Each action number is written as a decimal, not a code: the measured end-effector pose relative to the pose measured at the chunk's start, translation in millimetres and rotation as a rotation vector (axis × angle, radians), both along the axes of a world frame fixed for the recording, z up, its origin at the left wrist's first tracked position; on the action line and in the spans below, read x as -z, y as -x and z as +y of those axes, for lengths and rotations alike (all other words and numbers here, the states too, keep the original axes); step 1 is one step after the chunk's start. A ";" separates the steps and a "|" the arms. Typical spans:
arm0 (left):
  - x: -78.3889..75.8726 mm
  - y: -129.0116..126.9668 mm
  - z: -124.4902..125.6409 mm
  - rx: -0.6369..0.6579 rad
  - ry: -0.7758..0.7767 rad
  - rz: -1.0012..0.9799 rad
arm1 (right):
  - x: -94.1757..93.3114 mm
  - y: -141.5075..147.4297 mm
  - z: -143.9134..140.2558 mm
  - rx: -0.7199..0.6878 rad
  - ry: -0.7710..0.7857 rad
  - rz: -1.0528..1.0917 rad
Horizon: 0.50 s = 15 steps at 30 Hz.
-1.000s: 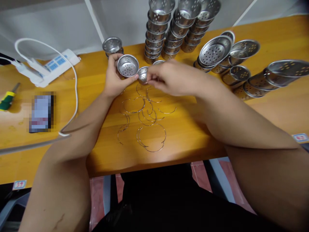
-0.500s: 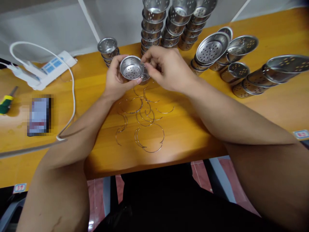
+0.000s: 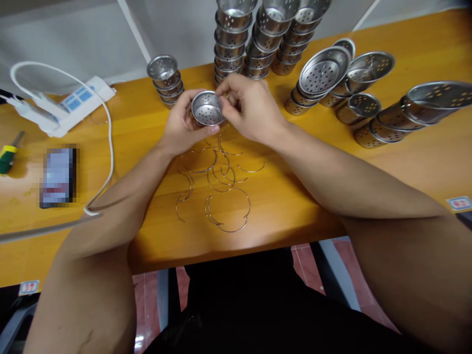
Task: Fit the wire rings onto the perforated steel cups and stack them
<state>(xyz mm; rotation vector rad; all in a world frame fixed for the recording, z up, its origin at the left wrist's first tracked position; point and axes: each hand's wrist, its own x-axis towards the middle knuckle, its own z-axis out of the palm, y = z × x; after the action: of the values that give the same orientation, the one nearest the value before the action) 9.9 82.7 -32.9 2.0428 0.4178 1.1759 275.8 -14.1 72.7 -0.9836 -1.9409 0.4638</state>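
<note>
My left hand (image 3: 180, 129) holds a small perforated steel cup (image 3: 207, 108) above the orange table (image 3: 287, 196), mouth tilted toward me. My right hand (image 3: 251, 109) pinches the cup's right rim with thumb and fingertips; whether it also holds a wire I cannot tell. Several thin wire half-rings (image 3: 217, 182) lie scattered on the table just below both hands.
Tall stacks of the same cups (image 3: 230, 42) stand at the back. A short stack (image 3: 164, 78) is at the left, toppled rows of cups (image 3: 405, 115) at the right. A white power strip (image 3: 79, 101) with cable, a phone (image 3: 58, 176) and a screwdriver (image 3: 9, 156) lie left.
My right hand has come from a second small cup on the table to the rim of the held cup. Both hands have drawn together around it.
</note>
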 end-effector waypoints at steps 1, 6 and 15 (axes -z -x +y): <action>1.1 -0.4 0.6 -0.005 0.005 0.009 | 0.8 -0.4 0.9 0.000 -0.003 0.008; 3.8 2.1 -0.1 0.055 -0.018 0.081 | 0.2 -0.4 1.2 0.039 -0.035 0.002; -4.7 1.4 -17.4 -0.024 -0.044 0.111 | -8.5 10.2 -14.8 0.082 0.041 -0.016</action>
<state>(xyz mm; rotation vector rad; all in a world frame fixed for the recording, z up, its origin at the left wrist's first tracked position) 8.5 65.3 -28.2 2.1530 0.4753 1.0982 265.6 -28.9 81.2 -1.0916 -1.9036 0.4524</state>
